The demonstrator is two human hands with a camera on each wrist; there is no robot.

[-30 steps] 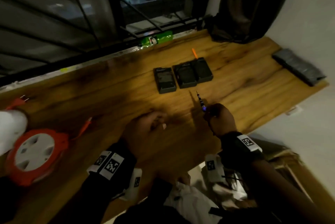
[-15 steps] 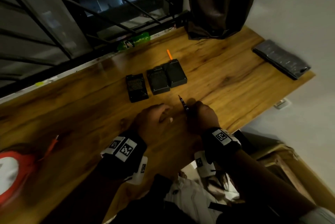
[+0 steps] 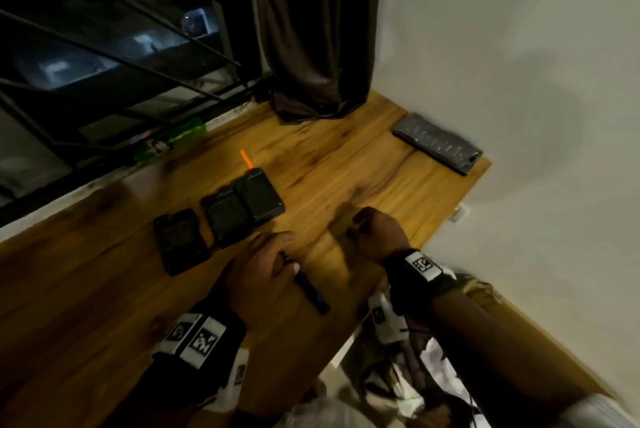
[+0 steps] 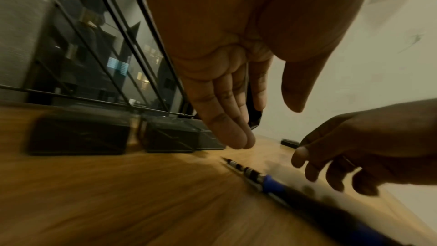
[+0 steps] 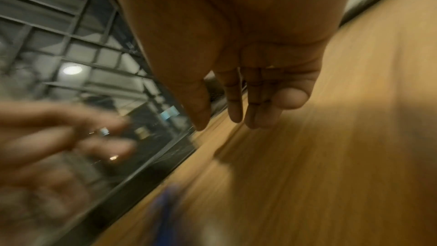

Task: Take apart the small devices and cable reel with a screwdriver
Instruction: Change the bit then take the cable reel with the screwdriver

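Note:
Three small black devices (image 3: 181, 240), (image 3: 227, 220), (image 3: 261, 199) lie in a row on the wooden table (image 3: 86, 289). The screwdriver (image 3: 311, 289) with a blue-and-black handle lies flat on the table near the front edge; neither hand holds it. My left hand (image 3: 289, 254) hovers over its tip end with straight fingers (image 4: 236, 137), empty. My right hand (image 3: 363, 220) is to the right of it, above the table, fingers loosely curled (image 4: 314, 171) and holding nothing. The cable reel is out of view.
An orange stick (image 3: 246, 159) lies behind the far device. A green bottle (image 3: 173, 140) lies by the barred window. A flat grey pack (image 3: 438, 143) sits at the table's right end against the wall. A dark curtain (image 3: 318, 29) hangs at the back corner.
My right hand has let go of the screwdriver, which now lies on the table, and has moved off to the right. My left hand has opened over it. The view has swung right, off the reel.

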